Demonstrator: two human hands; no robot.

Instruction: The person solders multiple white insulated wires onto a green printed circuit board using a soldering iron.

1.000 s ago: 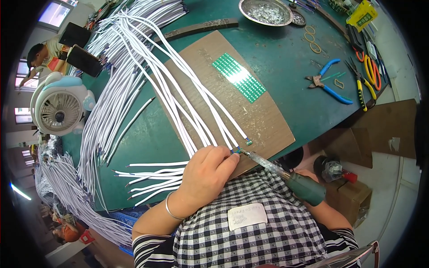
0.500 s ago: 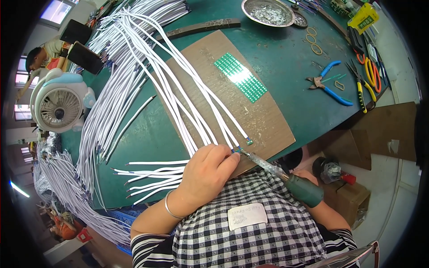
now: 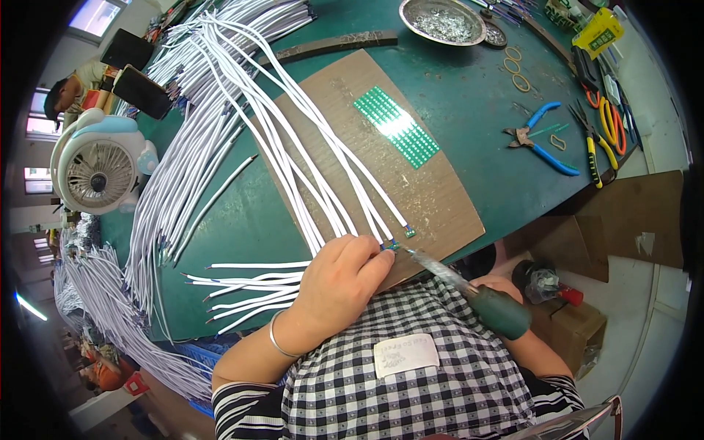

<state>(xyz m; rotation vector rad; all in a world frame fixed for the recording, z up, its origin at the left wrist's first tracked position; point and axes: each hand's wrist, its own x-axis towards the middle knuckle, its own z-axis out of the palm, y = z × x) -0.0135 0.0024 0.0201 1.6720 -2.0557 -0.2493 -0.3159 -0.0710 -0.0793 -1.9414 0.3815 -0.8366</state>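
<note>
Over the near edge of the brown board [image 3: 433, 198], my left hand [image 3: 341, 282] has its fingers closed on white cables [image 3: 306, 213], near their ends. Cable tails stick out left from under that hand. A small green circuit board [image 3: 394, 246] sits at a cable end by my fingertips; another small board [image 3: 410, 233] is attached to the cable beside it. My right hand [image 3: 500, 285], partly hidden by the handle, grips a soldering iron [image 3: 501, 312]. The iron's tip points at the cable end near my left thumb, slightly apart from it.
A green circuit board panel [image 3: 396, 126] lies on the brown board. Piled white cables [image 3: 191, 161] and a fan [image 3: 99, 174] are at left. A metal bowl [image 3: 442, 20] stands at the back; blue pliers [image 3: 541, 139] and yellow-black pliers [image 3: 592, 143] lie right.
The soldering iron's tip has drawn back slightly, right and toward me, from the cable end. My left hand stays almost in place on the cables.
</note>
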